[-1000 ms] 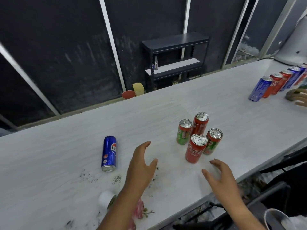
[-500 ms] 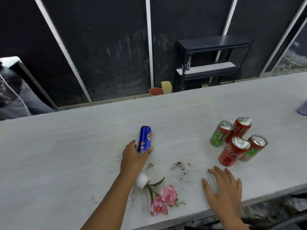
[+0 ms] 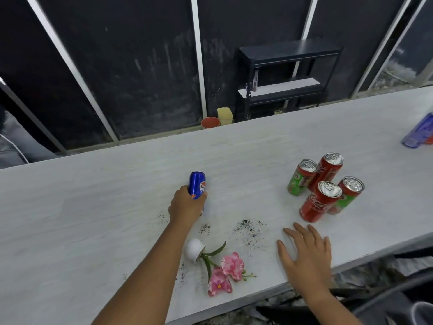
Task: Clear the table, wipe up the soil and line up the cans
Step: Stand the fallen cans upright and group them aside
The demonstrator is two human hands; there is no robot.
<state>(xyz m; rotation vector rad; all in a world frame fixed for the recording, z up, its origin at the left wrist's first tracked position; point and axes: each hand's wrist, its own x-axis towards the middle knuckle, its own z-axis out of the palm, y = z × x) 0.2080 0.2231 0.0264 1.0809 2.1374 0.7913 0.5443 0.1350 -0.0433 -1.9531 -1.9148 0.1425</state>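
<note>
My left hand (image 3: 186, 206) grips the near end of a blue can (image 3: 197, 185) that lies on its side on the white table (image 3: 93, 207). My right hand (image 3: 307, 252) rests flat on the table with fingers spread, just below a cluster of upright red and green cans (image 3: 324, 186). Dark soil (image 3: 246, 227) is scattered between my hands. A tipped small white pot (image 3: 194, 249) with pink flowers (image 3: 227, 272) lies near the front edge. More cans (image 3: 419, 132) stand blurred at the far right.
Behind the table stands a black shelf unit (image 3: 285, 73) against dark wall panels. A red bowl (image 3: 210, 122) and a yellow cup (image 3: 225, 116) sit on the floor beyond the far edge. The table's front edge runs close under my right wrist.
My left hand reached to the lying blue can and closed around its near end. My right hand settled flat on the table. The view swung left, away from the row of cans.
</note>
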